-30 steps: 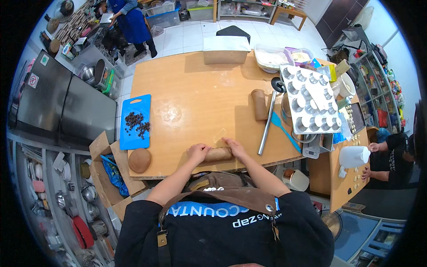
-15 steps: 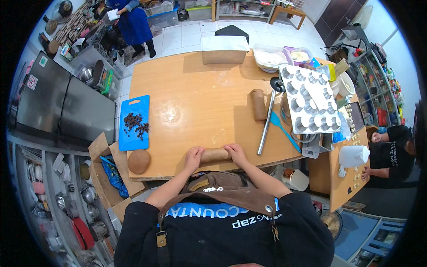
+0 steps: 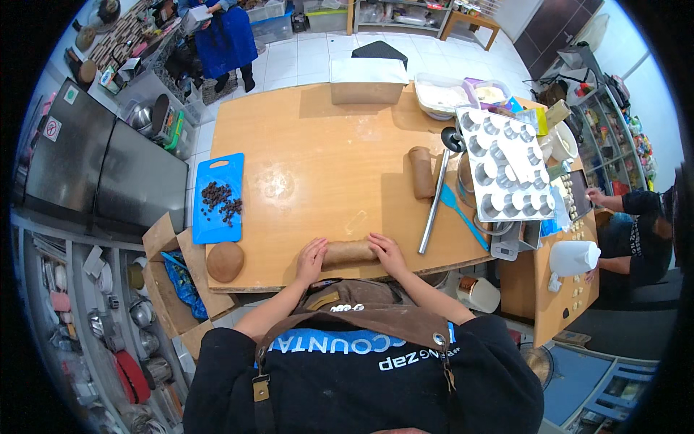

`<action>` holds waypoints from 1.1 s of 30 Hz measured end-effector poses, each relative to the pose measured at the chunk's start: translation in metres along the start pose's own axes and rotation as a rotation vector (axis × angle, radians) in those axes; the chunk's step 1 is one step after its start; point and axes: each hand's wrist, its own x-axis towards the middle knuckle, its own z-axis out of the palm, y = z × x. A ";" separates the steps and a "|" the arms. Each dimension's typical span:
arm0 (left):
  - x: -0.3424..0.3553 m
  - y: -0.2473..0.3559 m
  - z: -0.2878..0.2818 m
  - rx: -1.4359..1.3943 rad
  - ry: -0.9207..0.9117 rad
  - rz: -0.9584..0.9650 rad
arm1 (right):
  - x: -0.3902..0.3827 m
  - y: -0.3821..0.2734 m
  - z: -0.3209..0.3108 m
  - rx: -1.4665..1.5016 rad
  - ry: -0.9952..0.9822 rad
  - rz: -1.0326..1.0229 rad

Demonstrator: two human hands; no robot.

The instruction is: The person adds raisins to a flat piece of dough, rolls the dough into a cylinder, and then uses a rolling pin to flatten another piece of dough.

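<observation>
A brown dough roll (image 3: 350, 252) lies crosswise at the table's near edge, in front of my apron. My left hand (image 3: 311, 259) cups its left end, and my right hand (image 3: 387, 253) cups the right end, fingers curved against the dough. Farther right rests a second brown dough roll (image 3: 421, 172), lying lengthwise beside a metal rod (image 3: 434, 202). A round brown dough ball (image 3: 225, 262) sits at the near left corner. Behind that ball is a blue cutting board (image 3: 218, 170) with small dark pieces heaped on it.
At the right stand a muffin tin (image 3: 499, 163), a blue spatula (image 3: 463, 213), a kitchen scale (image 3: 504, 249) and a white jug (image 3: 575, 257). A metal box (image 3: 369, 81) is at the far edge. One person (image 3: 640, 235) works at the right; another (image 3: 220, 43) stands far left.
My hands have shifted slightly apart along the dough roll, showing more of it. At the right, the other person's hand has moved toward a dark tray. The far person has turned and shifted right.
</observation>
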 end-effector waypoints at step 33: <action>0.061 0.046 0.011 0.414 -0.433 -0.280 | 0.044 -0.003 0.015 0.004 -0.244 0.289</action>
